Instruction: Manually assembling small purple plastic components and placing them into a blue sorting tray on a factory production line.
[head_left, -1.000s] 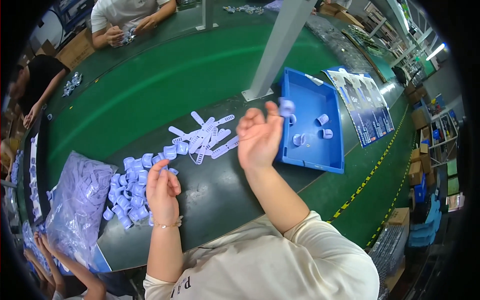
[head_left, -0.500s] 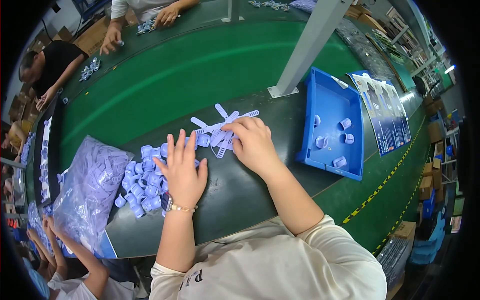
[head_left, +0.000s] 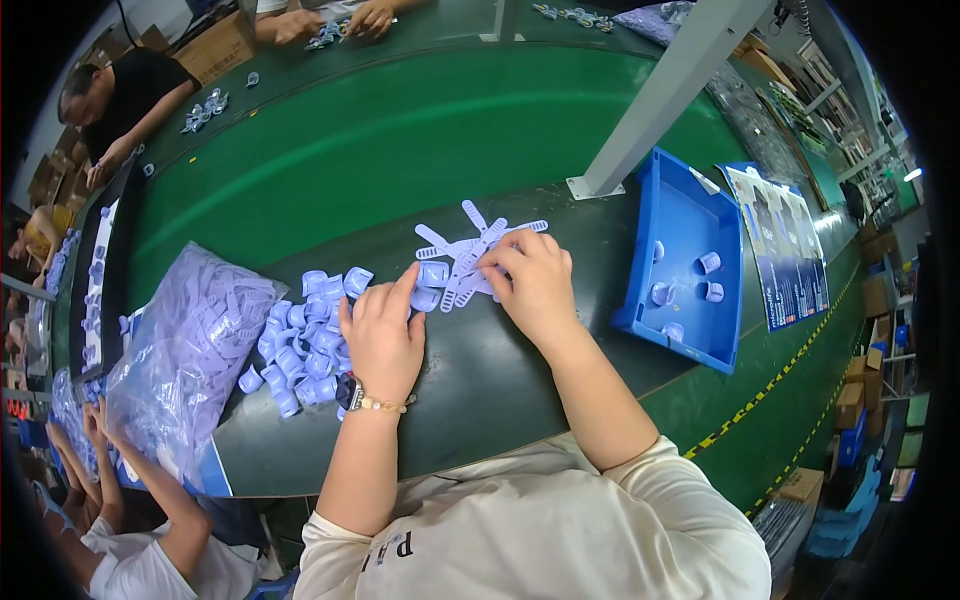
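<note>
My left hand (head_left: 385, 335) lies palm down at the right side of a heap of small curved light-purple plastic pieces (head_left: 310, 340). Its fingers are stretched forward, and the index fingertip touches or nearly touches a loose curved piece (head_left: 432, 273). Another curved piece (head_left: 426, 299) sits between index finger and thumb, apparently not gripped. Over a fanned pile of flat light-purple slotted straps (head_left: 465, 262), my right hand (head_left: 535, 290) has its thumb and index finger closed at one strap's end; the fingertips partly hide the contact.
A clear bag of straps (head_left: 205, 330) stands left of the heap. A blue bin (head_left: 690, 240) with several curved pieces is at right, beside a grey post (head_left: 660, 110) and a printed sheet (head_left: 775, 240). A green belt (head_left: 400, 130) runs beyond; co-workers sit across and at left.
The view has shifted slightly. My left hand's spread fingers have drawn closer together near the loose curved pieces. My right hand's fingers stay at the straps. Across the belt, a co-worker's hands have come together.
</note>
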